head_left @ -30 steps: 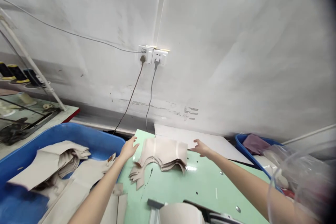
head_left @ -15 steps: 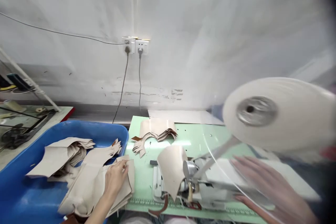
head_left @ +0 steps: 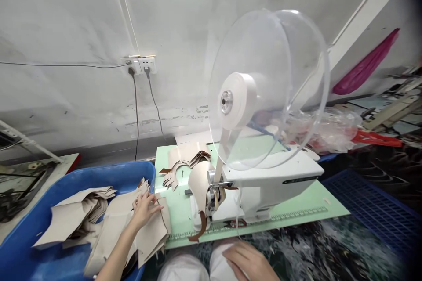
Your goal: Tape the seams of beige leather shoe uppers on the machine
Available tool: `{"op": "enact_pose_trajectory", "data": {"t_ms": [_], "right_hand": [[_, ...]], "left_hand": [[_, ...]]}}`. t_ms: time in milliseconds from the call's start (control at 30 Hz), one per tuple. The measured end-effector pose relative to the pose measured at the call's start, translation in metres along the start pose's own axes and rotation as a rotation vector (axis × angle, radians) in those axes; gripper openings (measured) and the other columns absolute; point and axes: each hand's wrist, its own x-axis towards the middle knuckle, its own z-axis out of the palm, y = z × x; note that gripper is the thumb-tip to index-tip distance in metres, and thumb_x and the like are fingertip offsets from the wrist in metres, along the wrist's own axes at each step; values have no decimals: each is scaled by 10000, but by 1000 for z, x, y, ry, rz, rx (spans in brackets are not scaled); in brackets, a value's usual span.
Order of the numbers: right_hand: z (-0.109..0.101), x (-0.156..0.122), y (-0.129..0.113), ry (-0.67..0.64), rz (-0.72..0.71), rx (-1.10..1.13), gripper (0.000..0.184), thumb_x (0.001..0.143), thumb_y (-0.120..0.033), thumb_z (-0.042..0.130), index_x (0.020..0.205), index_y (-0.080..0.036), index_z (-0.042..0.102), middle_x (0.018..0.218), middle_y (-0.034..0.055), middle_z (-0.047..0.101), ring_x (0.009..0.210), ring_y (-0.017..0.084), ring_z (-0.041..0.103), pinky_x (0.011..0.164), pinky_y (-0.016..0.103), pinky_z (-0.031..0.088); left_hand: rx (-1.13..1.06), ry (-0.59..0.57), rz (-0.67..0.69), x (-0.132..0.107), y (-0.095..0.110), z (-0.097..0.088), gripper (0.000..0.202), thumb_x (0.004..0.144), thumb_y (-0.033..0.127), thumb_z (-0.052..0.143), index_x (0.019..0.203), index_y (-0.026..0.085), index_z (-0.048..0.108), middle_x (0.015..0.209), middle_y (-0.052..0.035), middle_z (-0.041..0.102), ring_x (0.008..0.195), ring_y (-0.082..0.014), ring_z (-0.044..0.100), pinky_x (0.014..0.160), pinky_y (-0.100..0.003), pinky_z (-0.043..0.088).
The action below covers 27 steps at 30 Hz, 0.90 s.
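Note:
My left hand (head_left: 145, 210) rests on a stack of beige leather pieces (head_left: 151, 235) at the right side of a blue tub (head_left: 132, 167); its fingers are spread over the top edges. Down at the bottom, my right hand (head_left: 249, 261) lies on my white-clad knee, fingers stretched out and nothing in it. Between them stands a white sewing machine (head_left: 263, 184) with a roll of white tape (head_left: 240, 96) on a clear reel. One beige piece (head_left: 198, 180) with a brown strip (head_left: 199, 228) sits at the machine's working end.
Another pile of beige pieces (head_left: 186, 156) lies on the green tabletop (head_left: 296, 210) behind the machine. Red-handled snips (head_left: 235, 223) are near the front edge. To the right are plastic bags (head_left: 329, 127) and a blue crate (head_left: 365, 210). Wall sockets (head_left: 138, 65) hold plugged cords.
My right hand has moved from beside the machine down to my knee. My left hand stays at the stack, its fingers now spread. The view has swung right.

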Motion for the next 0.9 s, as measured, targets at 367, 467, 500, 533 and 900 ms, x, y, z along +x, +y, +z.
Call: {"op": "enact_pose_trajectory", "data": {"t_ms": [367, 467, 500, 533, 900], "right_hand": [[49, 136, -78, -171, -80, 393, 671, 766, -176, 691, 1387, -285, 461, 1542, 49, 305, 1436, 282, 197, 1182, 444, 217], [30, 125, -82, -165, -20, 552, 207, 770, -287, 740, 951, -196, 699, 1079, 43, 649, 1083, 233, 545, 943, 303, 432], [19, 117, -82, -140, 46, 619, 144, 781, -306, 731, 825, -173, 696, 852, 11, 640, 868, 174, 569, 788, 245, 446], [5, 108, -82, -102, 126, 682, 180, 798, -330, 715, 760, -158, 681, 714, -14, 577, 721, 129, 519, 667, 215, 407], [-56, 100, -47, 433, 474, 1325, 388, 747, -510, 743, 770, -131, 660, 686, 25, 618, 672, 149, 544, 613, 230, 415]], "left_hand": [[-319, -142, 193, -88, 63, -84, 310, 848, 535, 534, 788, 256, 655, 873, -29, 686, 986, -267, 576, 1086, -435, 296], [-434, -244, 244, -105, 97, -97, 343, 878, 548, 503, 852, 240, 652, 843, -32, 662, 877, -228, 586, 851, -300, 465], [-486, -254, 237, -108, 107, -96, 363, 860, 571, 524, 887, 236, 659, 855, -36, 662, 866, -228, 585, 797, -282, 476], [-541, -248, 221, -110, 117, -93, 394, 819, 602, 567, 908, 231, 667, 861, -39, 663, 863, -231, 583, 773, -275, 480], [-795, -193, 115, -57, 212, -75, 489, 794, 631, 577, 672, 158, 587, 631, 18, 456, 603, -119, 390, 516, -193, 306]]}}
